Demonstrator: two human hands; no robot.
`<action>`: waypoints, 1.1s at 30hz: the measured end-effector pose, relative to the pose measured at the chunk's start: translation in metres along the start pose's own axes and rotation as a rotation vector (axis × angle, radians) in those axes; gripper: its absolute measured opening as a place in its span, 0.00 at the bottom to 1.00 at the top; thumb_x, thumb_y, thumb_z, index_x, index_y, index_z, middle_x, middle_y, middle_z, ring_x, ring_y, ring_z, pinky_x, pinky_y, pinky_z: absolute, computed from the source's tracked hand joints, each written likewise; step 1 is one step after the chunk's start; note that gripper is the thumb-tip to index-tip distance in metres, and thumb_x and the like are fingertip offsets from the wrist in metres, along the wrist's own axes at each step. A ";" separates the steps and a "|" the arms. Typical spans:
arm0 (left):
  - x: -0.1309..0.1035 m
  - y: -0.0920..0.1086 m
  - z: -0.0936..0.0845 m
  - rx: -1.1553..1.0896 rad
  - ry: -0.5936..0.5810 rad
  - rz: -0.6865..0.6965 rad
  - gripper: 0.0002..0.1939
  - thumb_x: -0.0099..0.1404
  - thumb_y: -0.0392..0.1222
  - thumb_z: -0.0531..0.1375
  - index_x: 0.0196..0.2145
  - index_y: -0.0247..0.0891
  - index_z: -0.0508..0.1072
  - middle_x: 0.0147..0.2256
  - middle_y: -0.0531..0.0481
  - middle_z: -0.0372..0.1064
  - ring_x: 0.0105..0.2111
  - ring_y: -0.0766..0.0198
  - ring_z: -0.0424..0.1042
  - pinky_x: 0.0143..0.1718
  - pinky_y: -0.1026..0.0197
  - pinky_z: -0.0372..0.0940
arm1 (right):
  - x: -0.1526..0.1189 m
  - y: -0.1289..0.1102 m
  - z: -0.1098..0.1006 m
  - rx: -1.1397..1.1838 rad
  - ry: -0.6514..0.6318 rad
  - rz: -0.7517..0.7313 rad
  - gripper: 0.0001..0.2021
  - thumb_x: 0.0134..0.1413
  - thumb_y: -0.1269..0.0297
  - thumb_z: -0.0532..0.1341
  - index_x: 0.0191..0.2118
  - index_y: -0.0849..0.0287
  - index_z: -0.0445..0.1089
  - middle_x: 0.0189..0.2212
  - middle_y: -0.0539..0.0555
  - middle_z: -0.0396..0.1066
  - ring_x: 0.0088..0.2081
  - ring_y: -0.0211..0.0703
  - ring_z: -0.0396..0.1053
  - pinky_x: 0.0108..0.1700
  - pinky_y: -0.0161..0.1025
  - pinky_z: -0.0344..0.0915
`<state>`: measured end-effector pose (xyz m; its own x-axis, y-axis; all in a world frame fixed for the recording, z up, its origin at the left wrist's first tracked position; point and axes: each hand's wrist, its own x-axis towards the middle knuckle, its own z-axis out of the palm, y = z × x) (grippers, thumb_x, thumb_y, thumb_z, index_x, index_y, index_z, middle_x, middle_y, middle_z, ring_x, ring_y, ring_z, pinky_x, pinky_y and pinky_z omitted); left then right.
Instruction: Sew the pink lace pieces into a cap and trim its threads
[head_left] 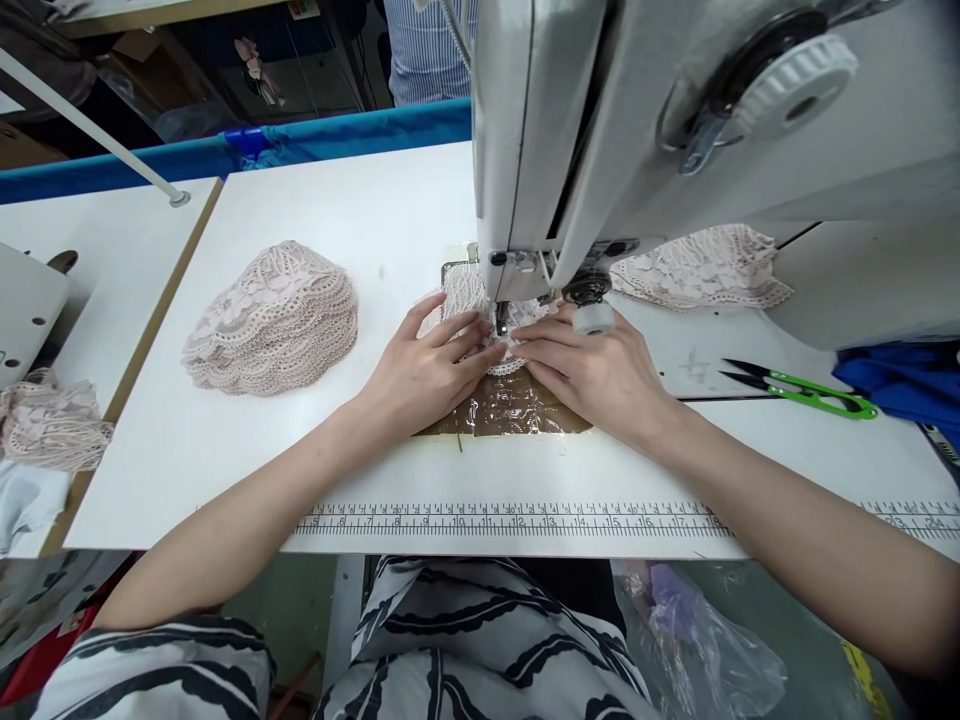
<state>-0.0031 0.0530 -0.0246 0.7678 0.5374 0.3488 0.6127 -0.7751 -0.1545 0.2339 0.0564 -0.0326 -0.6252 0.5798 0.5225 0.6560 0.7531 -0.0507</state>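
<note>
A pale pink lace piece (466,288) lies under the presser foot (502,318) of a white sewing machine (540,130). To the left of the foot, my left hand (420,370) rests flat on the lace with its fingers spread. From the other side my right hand (600,370) reaches in, fingers stretched out, their tips on the lace close to the foot. Part of the lace is hidden by my hands and the machine head. Shiny brown tape (510,410) covers the table just in front of the lace.
A stack of lace pieces (274,320) sits on the left of the white table (405,200). More lace (705,265) lies behind my right hand. Green-handled thread snips (802,388) and blue cloth (900,380) are at right. A ruler strip (517,520) runs along the front edge.
</note>
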 end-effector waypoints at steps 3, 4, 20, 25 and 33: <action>0.001 -0.001 0.001 0.008 0.002 -0.017 0.16 0.74 0.38 0.54 0.56 0.41 0.74 0.54 0.45 0.75 0.56 0.52 0.73 0.62 0.36 0.62 | 0.000 0.001 0.002 -0.039 0.005 0.003 0.12 0.69 0.67 0.57 0.42 0.56 0.79 0.42 0.49 0.81 0.44 0.45 0.75 0.50 0.45 0.67; 0.000 0.001 0.000 0.017 0.008 -0.024 0.16 0.74 0.39 0.54 0.56 0.40 0.74 0.54 0.45 0.75 0.56 0.52 0.73 0.61 0.36 0.62 | 0.000 0.001 0.002 -0.057 0.009 -0.002 0.11 0.69 0.65 0.57 0.42 0.56 0.79 0.42 0.49 0.81 0.44 0.45 0.74 0.51 0.45 0.66; -0.008 0.021 -0.011 0.011 0.045 -0.011 0.15 0.73 0.39 0.56 0.54 0.35 0.75 0.51 0.44 0.77 0.53 0.55 0.76 0.61 0.41 0.62 | -0.009 -0.011 -0.007 -0.187 -0.097 -0.035 0.14 0.73 0.62 0.52 0.48 0.50 0.76 0.50 0.44 0.78 0.46 0.46 0.73 0.59 0.51 0.59; -0.008 0.019 -0.007 -0.007 0.058 -0.027 0.16 0.73 0.40 0.57 0.55 0.35 0.74 0.51 0.43 0.77 0.53 0.54 0.76 0.63 0.41 0.60 | -0.008 -0.010 -0.007 -0.174 -0.056 -0.033 0.12 0.71 0.62 0.55 0.48 0.53 0.76 0.49 0.44 0.78 0.48 0.47 0.73 0.60 0.50 0.60; -0.006 0.016 -0.004 -0.037 0.018 -0.074 0.17 0.75 0.44 0.54 0.56 0.37 0.74 0.54 0.43 0.75 0.54 0.53 0.75 0.63 0.38 0.61 | -0.005 -0.008 -0.005 -0.050 -0.070 0.021 0.12 0.68 0.66 0.58 0.51 0.58 0.77 0.46 0.53 0.80 0.50 0.51 0.74 0.58 0.53 0.63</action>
<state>0.0013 0.0364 -0.0258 0.7171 0.5875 0.3749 0.6598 -0.7456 -0.0937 0.2339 0.0460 -0.0306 -0.6380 0.6168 0.4611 0.6882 0.7253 -0.0179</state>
